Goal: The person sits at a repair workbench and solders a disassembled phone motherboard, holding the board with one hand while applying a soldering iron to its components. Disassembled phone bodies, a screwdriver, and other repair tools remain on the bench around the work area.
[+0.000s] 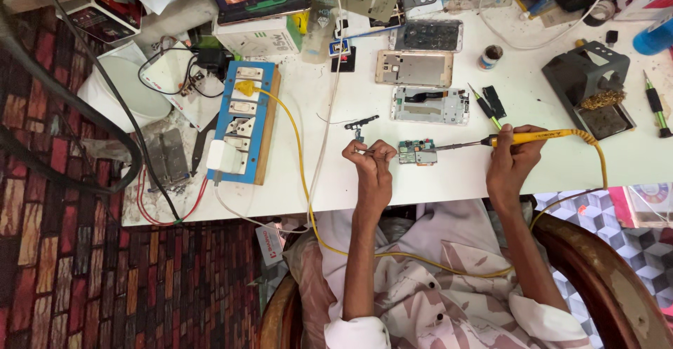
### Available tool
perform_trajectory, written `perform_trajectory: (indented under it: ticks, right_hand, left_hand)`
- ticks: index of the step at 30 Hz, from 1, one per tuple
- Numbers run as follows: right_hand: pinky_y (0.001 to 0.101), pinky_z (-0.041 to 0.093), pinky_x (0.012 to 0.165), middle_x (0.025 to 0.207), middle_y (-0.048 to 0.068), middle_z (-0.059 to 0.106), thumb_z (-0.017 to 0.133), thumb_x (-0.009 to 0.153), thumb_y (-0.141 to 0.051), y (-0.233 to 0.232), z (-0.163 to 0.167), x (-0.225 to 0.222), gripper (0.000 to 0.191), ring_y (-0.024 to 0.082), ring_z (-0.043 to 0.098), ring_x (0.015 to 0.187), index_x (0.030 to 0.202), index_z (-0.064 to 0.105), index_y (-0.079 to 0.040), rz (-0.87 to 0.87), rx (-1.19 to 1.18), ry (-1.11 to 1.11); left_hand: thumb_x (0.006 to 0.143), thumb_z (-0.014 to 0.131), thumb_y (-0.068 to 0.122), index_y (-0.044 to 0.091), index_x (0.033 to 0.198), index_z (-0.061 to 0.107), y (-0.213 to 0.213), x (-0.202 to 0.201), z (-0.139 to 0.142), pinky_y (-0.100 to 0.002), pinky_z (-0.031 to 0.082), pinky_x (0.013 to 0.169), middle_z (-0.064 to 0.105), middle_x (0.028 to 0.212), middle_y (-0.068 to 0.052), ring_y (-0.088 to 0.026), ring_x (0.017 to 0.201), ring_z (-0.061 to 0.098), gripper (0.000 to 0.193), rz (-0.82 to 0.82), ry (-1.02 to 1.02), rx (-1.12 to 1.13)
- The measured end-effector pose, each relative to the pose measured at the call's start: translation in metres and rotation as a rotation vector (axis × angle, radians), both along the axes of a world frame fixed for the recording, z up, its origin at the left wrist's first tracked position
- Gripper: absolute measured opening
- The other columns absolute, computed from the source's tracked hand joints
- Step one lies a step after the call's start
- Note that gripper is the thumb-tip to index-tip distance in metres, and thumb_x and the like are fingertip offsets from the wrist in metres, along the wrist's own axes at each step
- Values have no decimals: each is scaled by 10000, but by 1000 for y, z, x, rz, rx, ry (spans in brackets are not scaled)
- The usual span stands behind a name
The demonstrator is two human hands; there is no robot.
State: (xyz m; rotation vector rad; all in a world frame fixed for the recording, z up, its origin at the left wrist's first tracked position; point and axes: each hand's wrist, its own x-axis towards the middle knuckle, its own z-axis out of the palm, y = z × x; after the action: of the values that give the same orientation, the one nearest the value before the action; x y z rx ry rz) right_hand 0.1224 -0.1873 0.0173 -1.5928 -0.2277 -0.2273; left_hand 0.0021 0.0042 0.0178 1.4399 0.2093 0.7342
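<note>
One small green circuit board (417, 151) lay on the white worktable (449, 180), near its front edge, between the person's two hands. The left hand (371, 166) rested on the table just left of the board, wrist bent, its fingers pinched together on a thin metal tool, probably tweezers (370, 151), whose tip pointed toward the board's left edge. The right hand (512, 159) sat to the right of the board, forearm angled in from the lap, its fingers clamped around the yellow handle of one soldering iron (519, 137). The iron lay nearly level, its dark tip reaching the right side of the board. Its yellow cable looped down over the table edge and across the person's lap.

Behind the board lay three opened phone shells (429, 105) in a rough column, the nearest one white with a ribbon cable showing. One blue power strip (242, 121) stood well to the left, with a yellow plug in its top socket. One dark soldering-iron stand (589, 86) with brass cleaning wool sat to the right. Two small screwdrivers (485, 107) lay just beside the nearest shell.
</note>
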Motion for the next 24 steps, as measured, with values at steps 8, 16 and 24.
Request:
perform_trajectory:
  ticks: [8,16,24]
  right_hand:
    - [215,350,550,819,9,528,591,1158,-137,0,-1,0,208,39,432,625,1129,409,-40,-15,12,25]
    - [213,346,543,806,2,539,593,1154,-159,0,0,0,219,33,432,615,1128,409,-44,-12,-5,32]
    - [217,349,551,805,7,536,605,1159,-157,-1,-3,2,222,36,440,627,1127,422,-35,-33,-26,31]
  left_hand:
    - [1144,319,61,126,1106,139,0,1,-2,-289,404,777,432,791,-83,-172,752,395,195,2,6,13]
    - [1153,304,92,131,1095,130,1,0,-1,-292,407,786,433,792,-74,-170,753,384,187,-3,14,36]
    - [1161,306,134,131,1088,129,-1,1,-2,-285,403,786,424,791,-69,-163,752,385,191,1,21,32]
